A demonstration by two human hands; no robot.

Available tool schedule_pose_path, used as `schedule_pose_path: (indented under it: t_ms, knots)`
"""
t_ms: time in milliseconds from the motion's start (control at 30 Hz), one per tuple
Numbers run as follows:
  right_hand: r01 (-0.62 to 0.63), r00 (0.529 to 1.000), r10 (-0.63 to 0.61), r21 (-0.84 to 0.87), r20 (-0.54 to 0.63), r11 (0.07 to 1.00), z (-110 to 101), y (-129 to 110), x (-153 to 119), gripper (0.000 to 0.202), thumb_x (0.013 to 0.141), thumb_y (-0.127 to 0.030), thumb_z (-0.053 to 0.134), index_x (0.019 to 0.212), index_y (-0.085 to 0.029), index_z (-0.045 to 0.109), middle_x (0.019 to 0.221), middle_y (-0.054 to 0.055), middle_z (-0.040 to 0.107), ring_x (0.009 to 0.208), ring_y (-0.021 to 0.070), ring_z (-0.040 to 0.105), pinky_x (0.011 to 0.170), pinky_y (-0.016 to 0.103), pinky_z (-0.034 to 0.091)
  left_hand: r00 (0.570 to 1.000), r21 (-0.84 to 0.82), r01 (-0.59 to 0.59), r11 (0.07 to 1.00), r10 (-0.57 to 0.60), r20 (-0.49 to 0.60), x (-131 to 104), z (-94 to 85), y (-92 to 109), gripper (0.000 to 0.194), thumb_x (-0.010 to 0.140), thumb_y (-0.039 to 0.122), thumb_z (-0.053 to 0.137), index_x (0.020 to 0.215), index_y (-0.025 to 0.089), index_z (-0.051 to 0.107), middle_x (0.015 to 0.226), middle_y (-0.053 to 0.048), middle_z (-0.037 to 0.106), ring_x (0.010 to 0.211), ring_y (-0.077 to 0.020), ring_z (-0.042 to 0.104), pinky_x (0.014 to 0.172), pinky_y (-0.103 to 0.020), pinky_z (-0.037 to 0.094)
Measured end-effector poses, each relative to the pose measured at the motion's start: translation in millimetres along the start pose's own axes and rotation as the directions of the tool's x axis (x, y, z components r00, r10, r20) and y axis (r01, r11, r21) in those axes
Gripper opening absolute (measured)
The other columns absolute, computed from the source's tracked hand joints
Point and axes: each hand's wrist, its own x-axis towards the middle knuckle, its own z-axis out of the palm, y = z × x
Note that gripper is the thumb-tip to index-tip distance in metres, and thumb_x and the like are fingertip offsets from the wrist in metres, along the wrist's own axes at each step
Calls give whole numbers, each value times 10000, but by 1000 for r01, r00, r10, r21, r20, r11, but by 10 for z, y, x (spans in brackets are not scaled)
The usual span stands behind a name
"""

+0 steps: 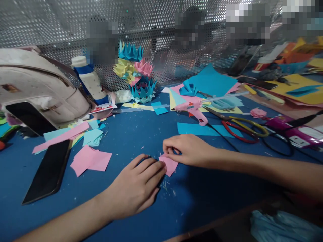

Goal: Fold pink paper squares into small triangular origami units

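Note:
A small pink paper square (172,166) lies on the blue table between my two hands. My left hand (141,183) has its fingers bent and close together, with the fingertips on the left edge of the square. Thumb and curled fingers of my right hand (186,149) pinch the square's upper edge. To the left sit several loose pink squares (87,159) in an overlapping pile. Beyond my right hand, a pink glue gun (193,109) rests on coloured paper, beside a blue paper strip (207,130).
Scissors with red and yellow handles (242,127) lie at right near a black cord. A dark phone (49,171) is at left, below a pale backpack (37,77). A bottle (88,79) and folded paper flowers (142,89) stand by the perforated metal screen (161,20).

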Motion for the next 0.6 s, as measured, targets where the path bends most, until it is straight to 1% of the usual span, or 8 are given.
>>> schedule_pose_path:
  t_ms: [67, 133, 233, 333, 467, 600]
  knots:
    - [18, 1000, -18, 18, 2, 1000, 14, 20, -3, 44, 828, -162, 593, 822, -196, 620, 738, -32, 647, 654, 112, 534, 563, 247, 251, 1000, 6, -6, 1000, 6, 2, 2, 13, 1, 420, 1006, 233, 414, 1386, 82, 508, 1354, -104, 577, 1218, -271, 507, 1113, -464, 326]
    - [59, 998, -58, 42, -23, 997, 58, 61, -6, 39, 839, -170, 591, 822, -199, 611, 732, -36, 639, 665, 111, 535, 580, 246, 269, 1000, 15, -6, 1000, 7, -8, 4, 18, 0, 422, 1007, 220, 412, 1392, 73, 502, 1353, -104, 582, 1219, -265, 509, 1127, -461, 304]
    - [134, 986, -128, 57, -109, 989, 155, 139, -7, 46, 871, -183, 569, 839, -196, 599, 798, -26, 640, 690, 108, 533, 616, 243, 307, 1000, 18, 2, 1000, -2, -4, 9, 7, -6, 417, 1005, 221, 414, 1374, 57, 520, 1356, -110, 585, 1218, -265, 518, 1133, -456, 297]
    - [195, 965, -184, 46, -185, 980, 233, 203, -14, 76, 891, -172, 541, 843, -190, 596, 855, -10, 645, 726, 111, 547, 647, 244, 332, 1000, 21, 24, 999, -24, 5, 24, -13, -15, 418, 1004, 238, 421, 1371, 71, 528, 1374, -108, 579, 1230, -267, 522, 1129, -461, 310]
    - [206, 958, -199, 13, -209, 979, 257, 251, -30, 118, 936, -227, 536, 858, -196, 619, 862, 4, 661, 771, 128, 585, 639, 243, 337, 999, 36, 41, 999, -41, 16, 44, -22, -26, 431, 1007, 269, 419, 1384, 89, 523, 1403, -100, 566, 1252, -267, 517, 1135, -465, 299]
    - [245, 945, -245, -26, -219, 969, 260, 298, -46, 201, 989, -298, 501, 896, -202, 651, 874, 15, 673, 787, 135, 603, 629, 245, 338, 998, 38, 61, 997, -62, 27, 39, 7, -33, 447, 1014, 296, 388, 1388, 94, 527, 1432, -84, 547, 1276, -257, 495, 1178, -444, 208]
